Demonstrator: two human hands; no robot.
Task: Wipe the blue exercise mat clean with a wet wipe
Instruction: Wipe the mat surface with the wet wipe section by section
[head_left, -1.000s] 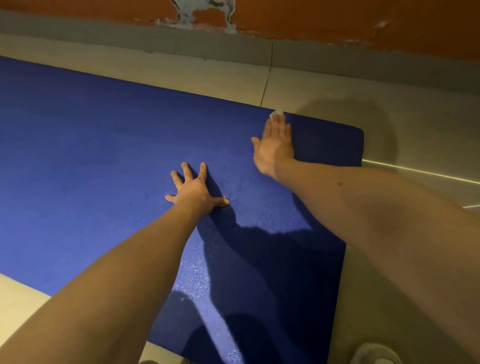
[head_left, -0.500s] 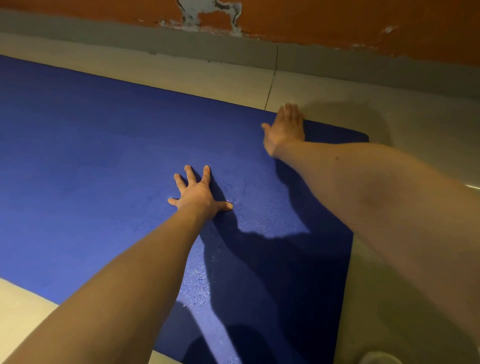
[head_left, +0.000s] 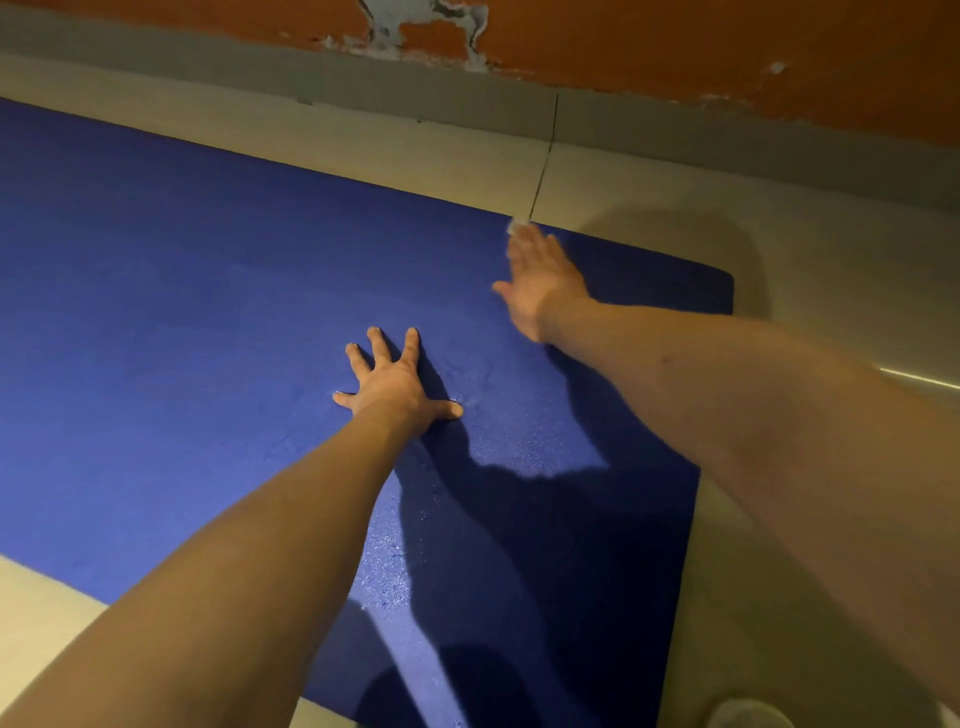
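At the far edge of the blue mat (head_left: 171, 322), a flat right hand (head_left: 540, 283) presses a wipe (head_left: 516, 225); the left hand (head_left: 397, 387), open, braces mid-mat. Overreaching could drag the wipe onto the floor (head_left: 831, 291).

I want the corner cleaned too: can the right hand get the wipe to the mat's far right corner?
Probably yes: the right hand with the wet wipe is already at the blue mat's far edge, nothing between.

Single head-worn wide-angle view, forward and down, close over the mat (head_left: 156, 312).
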